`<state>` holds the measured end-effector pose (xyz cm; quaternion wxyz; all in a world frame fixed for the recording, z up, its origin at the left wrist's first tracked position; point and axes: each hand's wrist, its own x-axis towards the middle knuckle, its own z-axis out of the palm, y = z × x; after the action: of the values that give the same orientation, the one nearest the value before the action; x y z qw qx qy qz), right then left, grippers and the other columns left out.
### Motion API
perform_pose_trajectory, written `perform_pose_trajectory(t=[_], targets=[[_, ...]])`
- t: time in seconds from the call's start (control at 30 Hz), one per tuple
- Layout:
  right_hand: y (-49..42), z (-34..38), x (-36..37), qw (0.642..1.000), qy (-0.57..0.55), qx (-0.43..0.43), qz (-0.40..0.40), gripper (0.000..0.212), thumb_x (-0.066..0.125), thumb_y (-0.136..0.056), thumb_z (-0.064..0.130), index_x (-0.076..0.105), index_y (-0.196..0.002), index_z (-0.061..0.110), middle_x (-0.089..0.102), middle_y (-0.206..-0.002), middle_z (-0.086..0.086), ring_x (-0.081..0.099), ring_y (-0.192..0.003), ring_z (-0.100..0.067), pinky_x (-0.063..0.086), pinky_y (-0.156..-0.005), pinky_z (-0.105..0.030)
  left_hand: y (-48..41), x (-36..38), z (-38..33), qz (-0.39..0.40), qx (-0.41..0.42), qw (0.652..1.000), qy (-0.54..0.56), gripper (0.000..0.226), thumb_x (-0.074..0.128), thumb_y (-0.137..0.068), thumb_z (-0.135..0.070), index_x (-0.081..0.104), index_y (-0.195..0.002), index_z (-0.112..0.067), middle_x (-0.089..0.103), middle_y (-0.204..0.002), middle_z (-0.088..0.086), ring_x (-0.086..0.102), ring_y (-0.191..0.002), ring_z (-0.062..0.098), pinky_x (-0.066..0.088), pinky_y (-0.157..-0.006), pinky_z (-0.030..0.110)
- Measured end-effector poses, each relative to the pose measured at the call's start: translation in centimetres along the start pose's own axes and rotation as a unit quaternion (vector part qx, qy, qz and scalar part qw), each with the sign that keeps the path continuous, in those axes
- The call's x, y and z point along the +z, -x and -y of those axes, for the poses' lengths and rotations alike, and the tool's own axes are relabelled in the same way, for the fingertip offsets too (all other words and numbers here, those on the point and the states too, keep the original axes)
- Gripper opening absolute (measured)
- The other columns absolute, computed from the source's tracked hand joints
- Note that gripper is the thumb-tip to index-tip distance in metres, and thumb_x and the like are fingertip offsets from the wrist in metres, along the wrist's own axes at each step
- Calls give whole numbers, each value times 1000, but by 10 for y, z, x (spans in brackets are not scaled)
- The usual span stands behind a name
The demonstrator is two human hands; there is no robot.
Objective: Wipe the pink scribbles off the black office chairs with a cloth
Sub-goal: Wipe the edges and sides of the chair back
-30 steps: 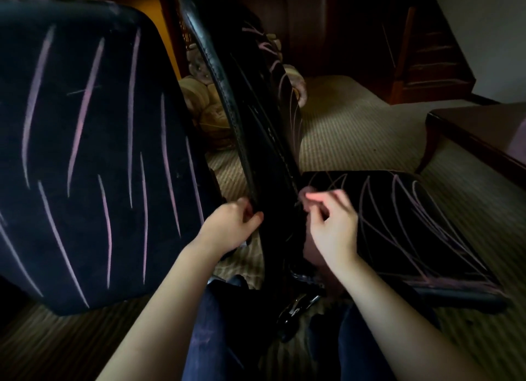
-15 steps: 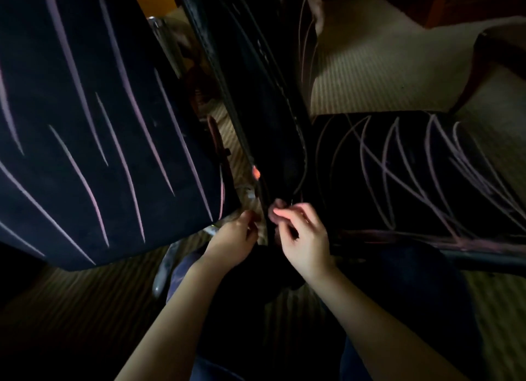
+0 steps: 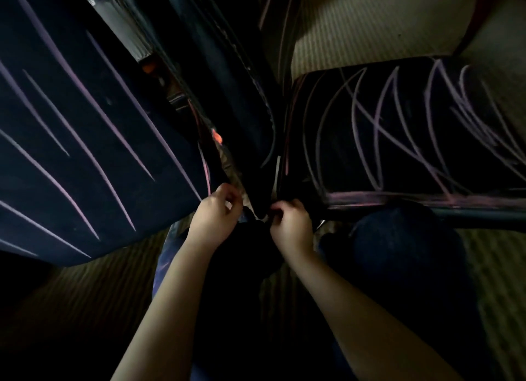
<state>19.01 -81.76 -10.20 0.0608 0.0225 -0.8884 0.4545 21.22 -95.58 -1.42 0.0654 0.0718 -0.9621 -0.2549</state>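
1. Pink scribbles (image 3: 398, 118) cross the seat (image 3: 355, 164) of the right-hand chair (image 3: 412, 181) in the head view. The long curved strokes overlap one another, and a smeared pink band runs along the seat's near edge.
2. That chair's backrest (image 3: 227, 76) is seen edge-on in the middle of the picture, rising from the seat's left end. A few pink lines show on its right face.
3. The left-hand chair (image 3: 85, 130) fills the left side with the dark cloth of its own back. It is marked with long straight pink lines slanting from upper left to lower right.
4. A narrow gap between the two chairs runs down toward the hands. A grey metal part (image 3: 119, 22) and a small orange spot (image 3: 217, 137) show in it.
5. The left hand (image 3: 216, 212) is at the bottom of that gap, just beside the lower corner of the left-hand chair. Its fingers are curled, with thumb and forefinger close together. It is too dark to tell whether it has hold of anything.
6. The right hand (image 3: 290, 224) is near it, at the foot of the middle backrest by the seat's near left corner. Its fingers are curled inward too, and I cannot tell whether they pinch something.
7. The two hands are apart, with a dark shape I cannot identify between and below them.
8. A knee (image 3: 398, 252) in dark trousers lies just below the seat's near edge. Ribbed beige carpet (image 3: 370, 19) shows beyond the seat.
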Motion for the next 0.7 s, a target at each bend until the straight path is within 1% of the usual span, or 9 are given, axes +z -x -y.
perform_pose_trajectory(t=[0.07,0.13,0.2,0.33,0.4,0.47,0.53,0.63,0.7], targets=[[-3,1,-3,993,-75,21,-86,25,66,-81,5,68,-105,10,63,-102,-11,63,-90,-29,42,-79,-20,-1,1,2,12,2,1000,-24,15,56,-92,-21,59,-106,-15,67,-91,-2,65,-77,21,53,-71,40],[-5,13,-5,974,-152,-31,-165,26,68,-83,3,67,-108,6,65,-103,-10,64,-94,-22,41,-85,-13,-4,1,3,22,2,999,-38,21,54,-92,-19,59,-112,-15,67,-101,3,65,-84,25,52,-74,39],[-9,23,0,957,-195,-94,-193,28,67,-85,1,66,-113,2,65,-105,-10,60,-98,-14,42,-92,-11,-6,3,3,31,15,998,-56,26,53,-92,-13,60,-116,-12,65,-110,8,63,-94,28,49,-79,35],[-11,23,18,968,-140,-133,-157,39,66,-82,-3,63,-120,-1,62,-110,-17,57,-101,-19,31,-96,-5,-7,8,2,43,32,997,-61,26,49,-90,-5,57,-114,-8,62,-111,10,60,-97,27,47,-79,35],[-9,13,26,979,-106,-117,-127,42,67,-79,-5,63,-120,-1,62,-107,-18,62,-96,-27,38,-91,-13,-9,9,4,45,29,997,-63,27,48,-89,-3,57,-114,-8,62,-111,10,59,-97,27,46,-77,33],[-9,5,32,989,-64,-97,-94,43,68,-75,-6,63,-118,-2,63,-102,-19,66,-88,-32,50,-81,-26,-10,8,6,47,21,996,-66,29,47,-89,-2,57,-116,-8,61,-112,10,58,-98,27,44,-76,31],[-10,3,35,994,-26,-79,-67,43,67,-76,-6,62,-119,-2,64,-100,-21,66,-83,-36,54,-75,-33,-11,9,7,48,16,996,-67,30,48,-89,-2,56,-116,-8,61,-112,10,58,-98,29,43,-76,31],[-14,5,37,999,6,-40,-6,40,55,-88,1,55,-128,0,63,-106,-20,65,-89,-34,52,-79,-34,-10,11,7,51,17,996,-73,28,50,-89,-5,55,-117,-7,61,-112,11,60,-94,30,43,-75,32],[-17,5,39,999,36,-22,25,35,49,-93,5,54,-128,3,64,-109,-17,65,-94,-31,50,-82,-33,-9,11,7,51,20,996,-76,30,51,-90,-7,54,-120,-8,60,-115,10,61,-95,30,44,-77,33]])
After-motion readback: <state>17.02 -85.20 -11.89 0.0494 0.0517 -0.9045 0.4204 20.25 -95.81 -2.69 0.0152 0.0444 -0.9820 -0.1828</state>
